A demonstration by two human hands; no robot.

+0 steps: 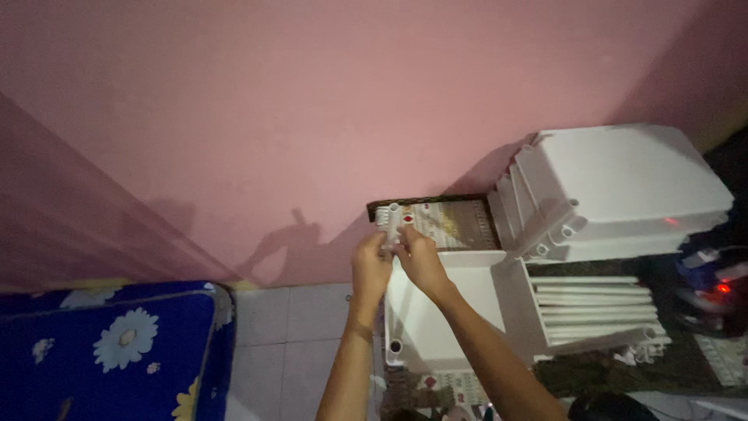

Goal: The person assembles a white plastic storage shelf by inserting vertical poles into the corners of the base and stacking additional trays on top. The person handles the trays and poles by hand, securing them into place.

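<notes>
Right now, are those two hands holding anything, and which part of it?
Yes. The left hand and right hand both grip the top end of a white plastic post at the corner of a white panel.

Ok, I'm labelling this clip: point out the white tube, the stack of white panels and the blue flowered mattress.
white tube (393, 220), head view, upper end above the hands
stack of white panels (623, 183), head view, top panel's face
blue flowered mattress (125, 343), head view, white flower print

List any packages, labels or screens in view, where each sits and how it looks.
Printed sheet: flat against the wall behind the hands, rectangular, dark-edged, pale with small pictures.
Round sticker: red dot on the white tube by the right hand.
No screen can be made out; red glows at far right.
</notes>
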